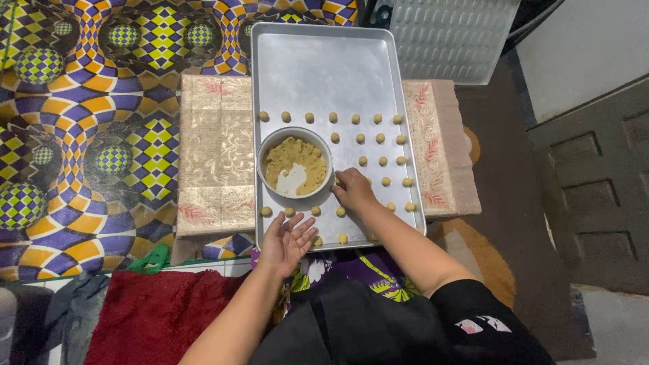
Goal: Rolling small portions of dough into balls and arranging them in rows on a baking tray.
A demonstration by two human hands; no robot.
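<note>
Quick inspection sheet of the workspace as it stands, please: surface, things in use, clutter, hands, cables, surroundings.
Surface: low block under beige patterned cloth, bearing rectangular silver metal baking tray.
Things in use: round metal bowl of tan dough on the tray; small dough balls in rows.
Clutter: nothing seen on the tray.
Hands: right hand on the tray beside the bowl; left hand palm up, open, at the near rim.
Cables: nothing seen.
Surroundings: purple-yellow checked mat; red rug.

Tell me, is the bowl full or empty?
Partly full. The bowl on the tray holds dough, but a bare patch of its bottom shows.
</note>
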